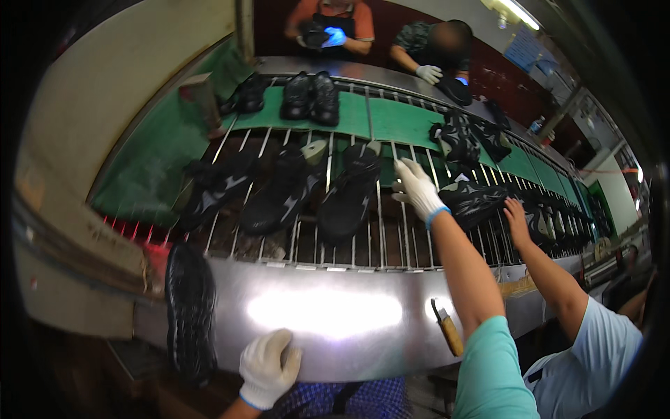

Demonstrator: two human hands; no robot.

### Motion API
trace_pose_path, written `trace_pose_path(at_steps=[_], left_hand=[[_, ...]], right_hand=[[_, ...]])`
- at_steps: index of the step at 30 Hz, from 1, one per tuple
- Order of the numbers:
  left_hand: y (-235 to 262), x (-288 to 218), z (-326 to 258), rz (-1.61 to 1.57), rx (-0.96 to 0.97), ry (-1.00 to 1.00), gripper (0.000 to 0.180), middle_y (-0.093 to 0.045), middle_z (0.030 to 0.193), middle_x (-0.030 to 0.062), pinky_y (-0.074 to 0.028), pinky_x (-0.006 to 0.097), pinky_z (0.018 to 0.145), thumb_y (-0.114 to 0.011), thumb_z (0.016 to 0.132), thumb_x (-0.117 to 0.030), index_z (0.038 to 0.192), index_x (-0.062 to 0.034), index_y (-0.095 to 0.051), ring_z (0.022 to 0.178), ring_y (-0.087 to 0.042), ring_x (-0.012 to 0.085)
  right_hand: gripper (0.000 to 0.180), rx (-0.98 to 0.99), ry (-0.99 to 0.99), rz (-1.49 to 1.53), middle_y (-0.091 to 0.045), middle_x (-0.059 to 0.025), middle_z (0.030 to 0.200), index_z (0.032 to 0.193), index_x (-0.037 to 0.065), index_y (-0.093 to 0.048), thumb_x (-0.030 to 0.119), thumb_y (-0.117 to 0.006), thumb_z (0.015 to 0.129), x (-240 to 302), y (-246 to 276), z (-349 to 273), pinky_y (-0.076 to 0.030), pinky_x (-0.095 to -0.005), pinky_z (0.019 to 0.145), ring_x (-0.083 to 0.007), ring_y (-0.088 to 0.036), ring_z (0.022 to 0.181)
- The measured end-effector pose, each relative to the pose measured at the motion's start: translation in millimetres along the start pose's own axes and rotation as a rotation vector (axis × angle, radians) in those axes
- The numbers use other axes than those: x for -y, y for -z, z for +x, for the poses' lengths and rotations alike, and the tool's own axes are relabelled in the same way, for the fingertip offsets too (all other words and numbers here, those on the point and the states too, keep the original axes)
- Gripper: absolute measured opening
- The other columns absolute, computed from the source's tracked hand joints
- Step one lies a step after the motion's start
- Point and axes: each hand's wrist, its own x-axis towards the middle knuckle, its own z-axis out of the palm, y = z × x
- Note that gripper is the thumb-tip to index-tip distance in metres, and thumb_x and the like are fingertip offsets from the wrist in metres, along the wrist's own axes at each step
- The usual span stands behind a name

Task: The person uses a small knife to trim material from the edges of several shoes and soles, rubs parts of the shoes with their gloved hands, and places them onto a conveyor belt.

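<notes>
My right hand (pixel 419 188), in a white knit glove, reaches over the metal-rod rack (pixel 380 241) with fingers apart and nothing visible in it. It hovers between a black shoe (pixel 349 192) on its left and another black shoe (pixel 474 202) on its right; I cannot tell whether it touches the latter. My left hand (pixel 271 366), also gloved, is at the front edge of the metal table (pixel 335 356), fingers loosely bent, thumb apart, holding nothing visible. Farther left, a black shoe or sole (pixel 190 314) with a ridged underside lies on the table.
A tool with a wooden handle (pixel 450 334) lies on the table's right. More black shoes (pixel 283 192) rest on the rods, and others (pixel 310 98) on the green belt (pixel 387 120). A co-worker's bare hand (pixel 516 223) touches the rack's right side. Two people work across the rack.
</notes>
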Motion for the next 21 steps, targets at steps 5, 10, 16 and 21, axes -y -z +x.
trace_pose_path(at_steps=[5, 10, 16, 21], left_hand=[[1, -1, 2, -0.01, 0.015, -0.008, 0.035, -0.074, 0.1, 0.0247, -0.058, 0.053, 0.081, -0.082, 0.091, -0.016, 0.119, 0.0027, -0.075, 0.088, -0.07, 0.0464], [1, -2, 3, 0.008, 0.004, -0.021, 0.033, -0.074, 0.102, 0.024, -0.059, 0.052, 0.083, -0.081, 0.091, -0.016, 0.119, 0.0021, -0.075, 0.09, -0.071, 0.0465], [0, 10, -4, 0.095, -0.02, 0.007, 0.032, -0.076, 0.097, 0.0176, -0.059, 0.048, 0.07, -0.077, 0.09, -0.027, 0.11, -0.0015, -0.073, 0.079, -0.071, 0.0382], [10, 6, -4, 0.056, 0.017, -0.013, 0.031, -0.075, 0.096, 0.0156, -0.06, 0.044, 0.072, -0.077, 0.09, -0.02, 0.114, -0.0012, -0.07, 0.08, -0.072, 0.0346]], right_hand=[[0.094, 0.097, -0.222, 0.271, -0.03, -0.0191, 0.175, 0.173, 0.021, -0.025, 0.075, -0.054, 0.101, -19, -29, 89, -0.037, -0.0627, 0.122, -0.0438, -0.035, 0.156], [0.098, 0.215, -0.233, 0.317, -0.036, -0.0211, 0.172, 0.172, 0.016, -0.027, 0.078, -0.052, 0.101, -11, -22, 95, -0.031, -0.0589, 0.126, -0.0388, -0.04, 0.155], [0.052, 0.254, 0.192, 0.32, -0.077, -0.0127, 0.112, 0.112, 0.006, -0.075, 0.053, -0.055, 0.111, 26, -16, 31, -0.057, -0.0435, 0.096, -0.023, -0.07, 0.101], [0.058, 0.864, 0.341, 0.863, -0.074, -0.0132, 0.107, 0.13, 0.007, -0.068, 0.06, -0.059, 0.108, 15, 75, -98, -0.061, -0.0423, 0.091, -0.0294, -0.074, 0.108]])
